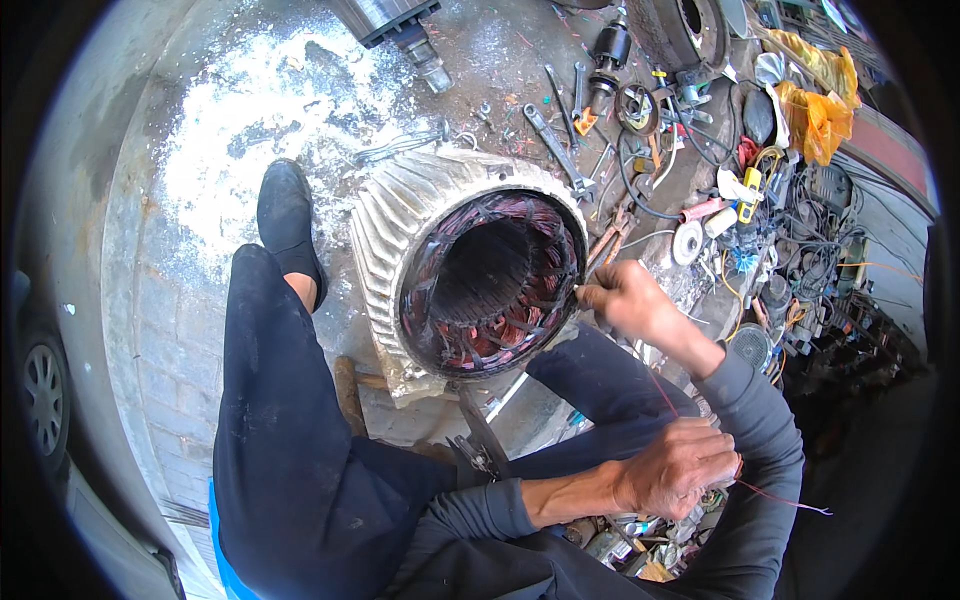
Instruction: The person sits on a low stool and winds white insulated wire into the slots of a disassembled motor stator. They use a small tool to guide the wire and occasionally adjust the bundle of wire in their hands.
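A ribbed, pale metal motor housing (390, 247) stands on the floor between my legs, its round opening tilted up towards me. Inside its rim, reddish copper windings (517, 330) are tied with dark lacing around a dark bore. My right hand (637, 304) is at the right edge of the rim, thumb and fingers pinched on a small pale-tipped thing that they mostly hide. Lower right, my left hand (682, 469) is closed in a fist around a thin red wire (664, 394). The wire runs up towards my right hand; its loose end trails out to the right.
Beyond the housing lie an adjustable wrench (555, 146), a motor rotor (609, 56) and pliers (611, 234). White powder (225, 135) covers the floor at upper left. Cables, tools and a yellow plastic bag (814, 120) crowd the right. A car wheel (45, 397) shows at far left.
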A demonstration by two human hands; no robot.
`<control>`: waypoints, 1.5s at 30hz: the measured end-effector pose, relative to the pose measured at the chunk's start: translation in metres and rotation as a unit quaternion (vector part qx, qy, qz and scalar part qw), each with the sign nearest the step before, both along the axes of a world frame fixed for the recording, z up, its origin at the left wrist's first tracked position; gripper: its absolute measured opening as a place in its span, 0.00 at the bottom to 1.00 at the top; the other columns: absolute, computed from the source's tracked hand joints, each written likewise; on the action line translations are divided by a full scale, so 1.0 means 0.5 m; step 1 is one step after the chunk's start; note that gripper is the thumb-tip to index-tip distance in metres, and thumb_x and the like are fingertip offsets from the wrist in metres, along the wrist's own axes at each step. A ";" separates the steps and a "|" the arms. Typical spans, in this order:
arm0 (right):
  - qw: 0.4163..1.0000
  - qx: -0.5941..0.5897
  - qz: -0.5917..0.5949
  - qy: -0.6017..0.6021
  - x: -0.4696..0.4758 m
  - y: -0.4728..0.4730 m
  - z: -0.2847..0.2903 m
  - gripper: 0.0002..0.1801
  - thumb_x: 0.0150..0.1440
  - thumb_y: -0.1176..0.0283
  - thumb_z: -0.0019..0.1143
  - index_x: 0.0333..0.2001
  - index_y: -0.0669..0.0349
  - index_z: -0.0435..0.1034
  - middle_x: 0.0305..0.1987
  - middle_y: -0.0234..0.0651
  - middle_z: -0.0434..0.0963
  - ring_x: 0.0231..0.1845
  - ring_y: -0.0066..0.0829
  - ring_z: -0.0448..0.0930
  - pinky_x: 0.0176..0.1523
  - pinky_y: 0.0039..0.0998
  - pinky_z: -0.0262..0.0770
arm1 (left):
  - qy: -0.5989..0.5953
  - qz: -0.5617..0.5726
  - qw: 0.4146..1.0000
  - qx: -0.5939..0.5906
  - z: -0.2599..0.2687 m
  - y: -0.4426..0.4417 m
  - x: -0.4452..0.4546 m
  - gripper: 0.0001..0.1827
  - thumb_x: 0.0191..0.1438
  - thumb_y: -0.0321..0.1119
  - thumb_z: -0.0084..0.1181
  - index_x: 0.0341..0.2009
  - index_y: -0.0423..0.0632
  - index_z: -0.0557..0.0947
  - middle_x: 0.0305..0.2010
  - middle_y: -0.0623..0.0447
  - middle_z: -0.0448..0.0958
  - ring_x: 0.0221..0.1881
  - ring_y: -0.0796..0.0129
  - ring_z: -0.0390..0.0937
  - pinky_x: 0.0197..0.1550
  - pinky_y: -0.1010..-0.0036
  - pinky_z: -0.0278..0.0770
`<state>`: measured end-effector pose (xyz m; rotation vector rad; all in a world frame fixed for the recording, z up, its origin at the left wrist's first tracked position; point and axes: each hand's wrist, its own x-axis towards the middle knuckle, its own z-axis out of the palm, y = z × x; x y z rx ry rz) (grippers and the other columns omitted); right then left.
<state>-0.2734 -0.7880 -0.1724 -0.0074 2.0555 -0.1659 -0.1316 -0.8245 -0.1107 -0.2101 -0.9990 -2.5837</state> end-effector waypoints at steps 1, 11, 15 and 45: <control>0.993 0.022 -0.112 -0.033 0.000 0.002 -0.011 0.17 0.66 0.67 0.59 0.28 0.71 0.75 0.20 0.32 0.76 0.19 0.23 0.74 0.25 0.33 0.68 | 0.001 -0.004 1.000 0.006 0.001 0.000 0.000 0.14 0.35 0.19 0.59 0.32 0.41 0.76 0.28 0.48 0.69 0.30 0.51 0.72 0.31 0.60 0.65; 0.945 0.000 -0.291 -0.153 0.006 0.027 0.015 0.14 0.67 0.67 0.58 0.34 0.68 0.79 0.19 0.31 0.76 0.17 0.21 0.72 0.21 0.26 0.65 | -0.009 0.005 1.000 0.007 0.004 0.010 -0.002 0.17 0.30 0.20 0.58 0.31 0.41 0.75 0.28 0.47 0.69 0.31 0.49 0.72 0.31 0.59 0.65; 0.996 0.037 -0.061 -0.045 0.012 0.015 0.006 0.13 0.63 0.68 0.59 0.35 0.69 0.79 0.21 0.42 0.79 0.22 0.35 0.80 0.29 0.35 0.76 | -0.004 0.001 1.000 0.011 0.003 0.018 0.000 0.17 0.30 0.20 0.58 0.32 0.40 0.76 0.29 0.47 0.69 0.31 0.48 0.72 0.31 0.58 0.65; 0.857 -0.002 -0.488 -0.167 0.022 0.026 0.012 0.19 0.70 0.63 0.53 0.40 0.71 0.78 0.18 0.32 0.73 0.15 0.21 0.69 0.19 0.24 0.66 | -0.045 -0.009 0.999 0.017 0.012 0.011 0.006 0.15 0.31 0.21 0.58 0.28 0.42 0.72 0.28 0.46 0.66 0.31 0.49 0.70 0.31 0.59 0.63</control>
